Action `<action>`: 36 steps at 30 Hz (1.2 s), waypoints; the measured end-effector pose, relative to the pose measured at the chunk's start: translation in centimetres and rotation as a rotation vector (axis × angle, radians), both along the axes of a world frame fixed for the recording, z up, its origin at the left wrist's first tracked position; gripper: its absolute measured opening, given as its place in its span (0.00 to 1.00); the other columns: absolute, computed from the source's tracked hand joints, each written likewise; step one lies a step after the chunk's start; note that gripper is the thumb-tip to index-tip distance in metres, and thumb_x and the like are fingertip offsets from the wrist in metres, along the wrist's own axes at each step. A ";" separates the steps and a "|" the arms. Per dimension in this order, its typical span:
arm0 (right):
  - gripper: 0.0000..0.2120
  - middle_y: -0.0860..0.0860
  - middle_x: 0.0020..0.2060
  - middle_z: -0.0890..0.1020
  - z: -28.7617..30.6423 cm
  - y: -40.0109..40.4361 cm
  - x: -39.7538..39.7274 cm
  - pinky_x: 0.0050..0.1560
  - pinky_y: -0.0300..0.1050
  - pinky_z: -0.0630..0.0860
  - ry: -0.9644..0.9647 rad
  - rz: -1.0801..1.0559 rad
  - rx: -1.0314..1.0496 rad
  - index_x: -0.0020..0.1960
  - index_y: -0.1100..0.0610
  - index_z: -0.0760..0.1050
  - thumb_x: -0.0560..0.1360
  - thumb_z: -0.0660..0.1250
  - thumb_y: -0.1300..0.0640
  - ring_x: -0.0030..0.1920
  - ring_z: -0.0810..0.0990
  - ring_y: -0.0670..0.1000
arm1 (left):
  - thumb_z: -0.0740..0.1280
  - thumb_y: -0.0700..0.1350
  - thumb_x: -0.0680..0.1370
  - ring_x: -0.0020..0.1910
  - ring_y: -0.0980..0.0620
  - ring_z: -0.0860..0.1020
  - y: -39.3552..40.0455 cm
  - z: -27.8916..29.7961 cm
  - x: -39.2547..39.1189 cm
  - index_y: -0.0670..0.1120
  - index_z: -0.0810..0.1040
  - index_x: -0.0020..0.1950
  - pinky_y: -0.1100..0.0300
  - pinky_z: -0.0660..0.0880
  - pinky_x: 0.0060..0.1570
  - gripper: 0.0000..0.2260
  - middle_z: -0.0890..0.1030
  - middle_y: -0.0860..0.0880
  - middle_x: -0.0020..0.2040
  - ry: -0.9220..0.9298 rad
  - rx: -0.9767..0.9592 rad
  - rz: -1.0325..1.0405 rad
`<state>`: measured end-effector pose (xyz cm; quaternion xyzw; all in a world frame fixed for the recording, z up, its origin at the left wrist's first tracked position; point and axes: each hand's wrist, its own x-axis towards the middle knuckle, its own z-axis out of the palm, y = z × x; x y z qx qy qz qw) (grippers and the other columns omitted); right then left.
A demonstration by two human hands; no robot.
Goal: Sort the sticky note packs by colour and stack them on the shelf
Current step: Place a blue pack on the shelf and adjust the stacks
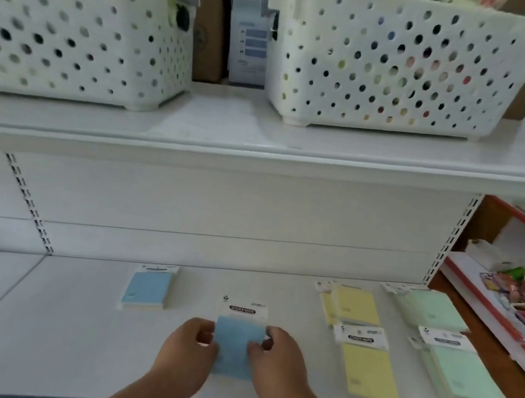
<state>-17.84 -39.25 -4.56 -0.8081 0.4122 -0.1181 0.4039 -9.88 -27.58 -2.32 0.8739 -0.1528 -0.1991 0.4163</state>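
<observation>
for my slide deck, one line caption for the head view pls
Both hands, left and right, hold a blue sticky note pack on the shelf beside yellow and green stacks.

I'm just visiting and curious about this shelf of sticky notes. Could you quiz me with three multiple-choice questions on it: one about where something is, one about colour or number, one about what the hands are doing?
1. Where do the green packs lie on the lower shelf?
A. far left
B. centre
C. far right

2. How many white perforated baskets stand on the upper shelf?
A. one
B. two
C. three

3. What are the two hands doing?
A. gripping one blue pack between them
B. hanging idle
C. lifting a basket

Answers:
1. C: the green packs lie nearest the shelf's right end, beyond the yellow packs.
2. B: one basket stands on the left, another basket on the right.
3. A: the left hand and right hand hold the sides of the blue pack.
</observation>
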 end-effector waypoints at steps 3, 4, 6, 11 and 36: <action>0.05 0.50 0.47 0.80 0.3 2.7 2.1 0.42 0.41 0.73 -0.020 0.074 -0.010 0.49 0.53 0.75 0.75 0.66 0.53 0.43 0.77 0.50 | 0.68 0.35 0.74 0.39 0.56 0.79 3.6 -0.4 1.9 0.53 0.73 0.44 0.66 0.70 0.35 0.13 0.81 0.55 0.42 -0.037 -0.028 0.029; 0.04 0.49 0.45 0.80 0.3 3.8 2.7 0.42 0.41 0.72 -0.045 0.091 -0.015 0.46 0.52 0.74 0.74 0.67 0.53 0.42 0.77 0.50 | 0.68 0.35 0.73 0.39 0.54 0.78 4.9 -0.5 2.6 0.53 0.73 0.45 0.64 0.70 0.36 0.12 0.80 0.54 0.41 -0.067 -0.024 0.031; 0.05 0.48 0.45 0.79 0.3 6.0 4.1 0.40 0.36 0.72 -0.100 0.122 -0.065 0.45 0.50 0.73 0.73 0.69 0.53 0.40 0.78 0.47 | 0.68 0.37 0.73 0.39 0.53 0.77 7.5 -0.5 4.1 0.52 0.72 0.44 0.62 0.69 0.36 0.10 0.80 0.51 0.40 -0.152 -0.011 0.038; 0.07 0.47 0.46 0.78 -0.7 11.6 7.0 0.44 0.31 0.73 -0.177 0.102 -0.115 0.51 0.52 0.76 0.74 0.70 0.54 0.42 0.78 0.42 | 0.66 0.39 0.74 0.40 0.55 0.78 12.4 -1.3 7.0 0.53 0.73 0.43 0.64 0.68 0.34 0.08 0.80 0.54 0.41 -0.247 -0.025 0.071; 0.15 0.51 0.31 0.73 -2.3 14.6 6.6 0.36 0.47 0.69 0.043 0.209 -0.340 0.37 0.59 0.72 0.76 0.65 0.48 0.35 0.71 0.52 | 0.62 0.47 0.75 0.56 0.46 0.77 17.0 -3.5 10.6 0.46 0.76 0.64 0.59 0.72 0.52 0.17 0.79 0.47 0.58 -0.238 0.266 -0.122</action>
